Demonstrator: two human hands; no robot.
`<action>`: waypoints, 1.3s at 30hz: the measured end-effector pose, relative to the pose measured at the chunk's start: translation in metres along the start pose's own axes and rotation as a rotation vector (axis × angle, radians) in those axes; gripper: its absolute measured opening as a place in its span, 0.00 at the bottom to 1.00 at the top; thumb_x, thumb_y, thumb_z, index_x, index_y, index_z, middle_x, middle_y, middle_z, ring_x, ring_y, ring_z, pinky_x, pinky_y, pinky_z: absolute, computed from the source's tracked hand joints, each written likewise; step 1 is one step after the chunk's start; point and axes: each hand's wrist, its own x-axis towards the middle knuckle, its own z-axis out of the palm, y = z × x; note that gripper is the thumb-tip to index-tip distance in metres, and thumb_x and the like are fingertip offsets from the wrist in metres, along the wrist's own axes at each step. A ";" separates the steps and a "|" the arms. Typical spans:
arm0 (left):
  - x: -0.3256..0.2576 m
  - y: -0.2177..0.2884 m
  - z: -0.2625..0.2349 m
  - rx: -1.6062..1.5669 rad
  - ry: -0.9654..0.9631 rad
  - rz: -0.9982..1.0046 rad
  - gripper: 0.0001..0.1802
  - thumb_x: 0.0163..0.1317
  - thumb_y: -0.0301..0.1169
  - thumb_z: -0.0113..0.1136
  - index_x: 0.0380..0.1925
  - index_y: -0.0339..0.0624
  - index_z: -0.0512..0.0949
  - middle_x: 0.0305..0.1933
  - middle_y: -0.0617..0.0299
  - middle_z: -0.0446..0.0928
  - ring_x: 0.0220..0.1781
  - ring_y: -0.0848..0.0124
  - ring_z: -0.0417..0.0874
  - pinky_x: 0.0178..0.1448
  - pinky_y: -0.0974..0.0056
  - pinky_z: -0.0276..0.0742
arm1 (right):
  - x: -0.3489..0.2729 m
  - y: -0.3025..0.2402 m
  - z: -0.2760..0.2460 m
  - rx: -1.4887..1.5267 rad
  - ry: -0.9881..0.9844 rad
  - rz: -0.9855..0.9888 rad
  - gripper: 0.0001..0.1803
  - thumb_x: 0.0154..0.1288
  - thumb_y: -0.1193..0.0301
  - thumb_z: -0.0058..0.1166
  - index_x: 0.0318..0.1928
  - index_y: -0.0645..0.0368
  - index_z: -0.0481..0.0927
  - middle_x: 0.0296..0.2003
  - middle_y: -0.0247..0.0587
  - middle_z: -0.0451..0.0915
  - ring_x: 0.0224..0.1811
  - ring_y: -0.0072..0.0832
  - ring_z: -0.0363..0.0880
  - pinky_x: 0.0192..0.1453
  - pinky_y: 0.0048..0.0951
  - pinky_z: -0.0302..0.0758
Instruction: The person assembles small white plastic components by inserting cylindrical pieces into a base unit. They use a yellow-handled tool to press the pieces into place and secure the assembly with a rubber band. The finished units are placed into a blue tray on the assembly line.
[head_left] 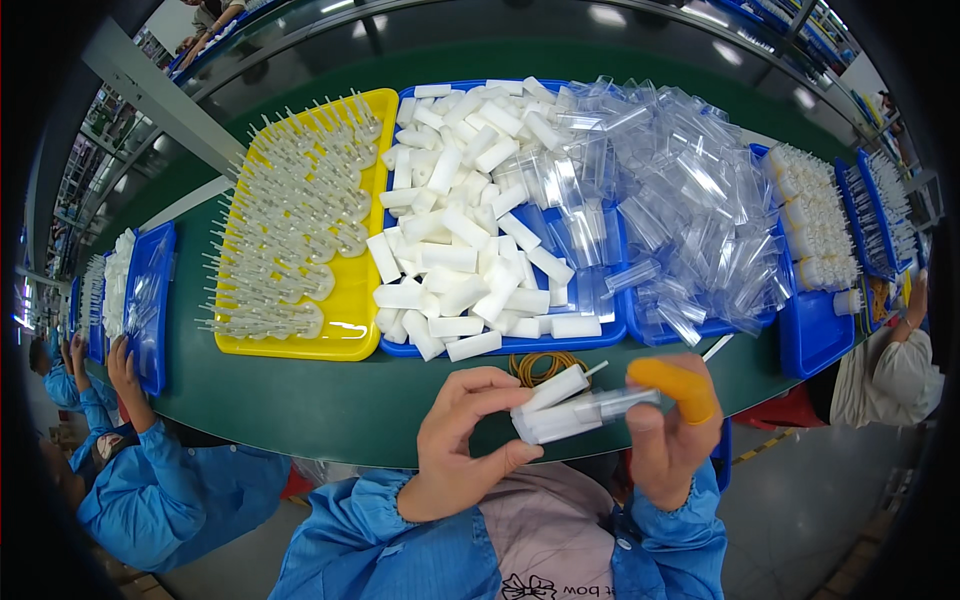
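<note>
In front of my chest, my left hand (470,430) grips a white part (535,424) by its end between thumb and fingers. White cylinders stand out from this part toward the right, and a thin pin pokes from the upper one. A clear plastic sleeve (622,402) sits at the right end of the lower cylinder. My right hand (672,425), with an orange finger cot on one finger, closes its thumb and that finger about the sleeve's outer end. Motion blurs the fingertips a little.
A yellow tray (345,345) holds rows of white pinned parts. Beside it, a blue tray (615,335) carries white cylinders and clear sleeves (690,170). Rubber bands (545,366) lie at the green table's edge. Another blue tray (820,335) stands right. Co-workers sit on both sides.
</note>
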 end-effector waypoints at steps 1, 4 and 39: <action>0.000 -0.002 -0.002 -0.046 -0.002 -0.036 0.26 0.48 0.23 0.70 0.49 0.33 0.74 0.53 0.52 0.65 0.52 0.66 0.73 0.56 0.63 0.71 | 0.001 0.000 0.001 0.007 -0.016 0.008 0.12 0.55 0.71 0.61 0.38 0.65 0.79 0.33 0.43 0.76 0.34 0.31 0.73 0.38 0.27 0.70; -0.001 0.000 -0.003 -0.185 0.070 -0.112 0.24 0.49 0.20 0.68 0.49 0.32 0.74 0.55 0.52 0.67 0.54 0.66 0.74 0.57 0.64 0.72 | 0.004 0.005 0.001 0.038 -0.109 0.032 0.14 0.55 0.71 0.61 0.41 0.65 0.79 0.37 0.43 0.76 0.42 0.36 0.73 0.46 0.31 0.69; -0.011 0.007 0.004 -0.558 0.026 -0.154 0.23 0.49 0.18 0.68 0.48 0.28 0.75 0.51 0.51 0.69 0.53 0.65 0.77 0.61 0.61 0.75 | -0.014 0.005 -0.004 0.152 -0.209 0.033 0.11 0.47 0.70 0.66 0.32 0.59 0.80 0.32 0.35 0.79 0.49 0.38 0.75 0.63 0.53 0.59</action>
